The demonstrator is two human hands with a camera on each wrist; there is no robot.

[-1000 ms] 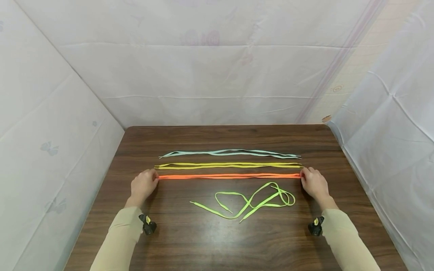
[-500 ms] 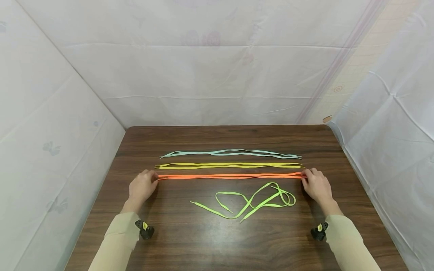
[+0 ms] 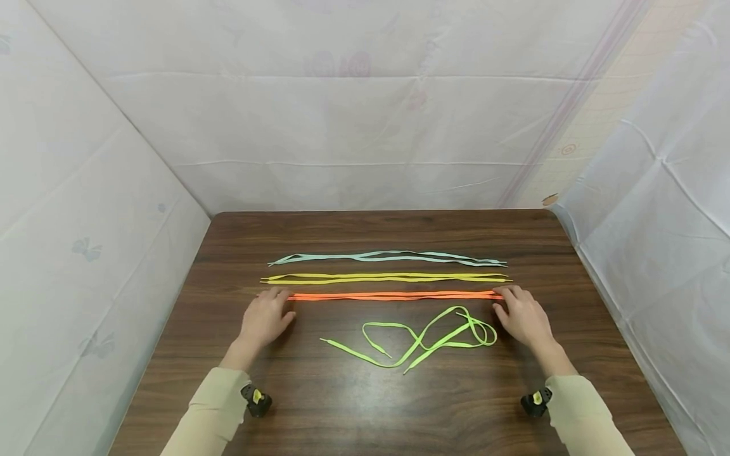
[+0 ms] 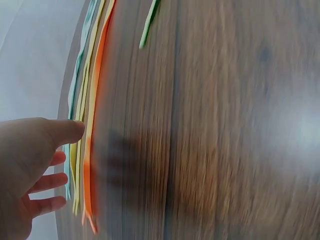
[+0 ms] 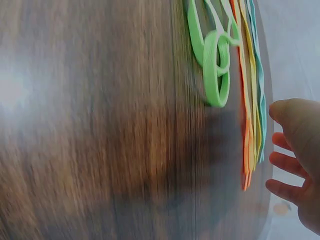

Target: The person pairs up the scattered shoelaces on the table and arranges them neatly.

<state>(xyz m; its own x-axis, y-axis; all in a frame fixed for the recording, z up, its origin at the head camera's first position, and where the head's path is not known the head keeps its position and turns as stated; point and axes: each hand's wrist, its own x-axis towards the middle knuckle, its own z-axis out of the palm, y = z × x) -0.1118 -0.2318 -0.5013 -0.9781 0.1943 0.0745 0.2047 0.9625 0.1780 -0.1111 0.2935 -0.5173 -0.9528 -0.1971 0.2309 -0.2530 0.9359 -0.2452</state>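
An orange shoelace [image 3: 393, 296], doubled and straight, lies across the table in the head view. Over its left end is my left hand [image 3: 265, 320], thumb spread away from the fingers; the left wrist view shows the loose tips of the orange lace [image 4: 90, 200] with nothing gripped. My right hand [image 3: 523, 318] hovers by the right end, its fingers [image 5: 287, 162] parted and holding nothing in the right wrist view. Closer to me a lime green shoelace [image 3: 416, 345] lies in loose loops. Beyond the orange one are a doubled yellow shoelace [image 3: 388, 277] and a pale blue shoelace [image 3: 388, 256].
All the laces lie on a dark wood-grain table [image 3: 365, 411]. White sheeting [image 3: 342, 126] hangs behind it and along both sides. Each wrist carries a small black camera [image 3: 256, 400].
Both hands have let go of the orange shoelace's ends and moved inward, the left farther to the right. The orange lace lies flat; the other laces have not moved.
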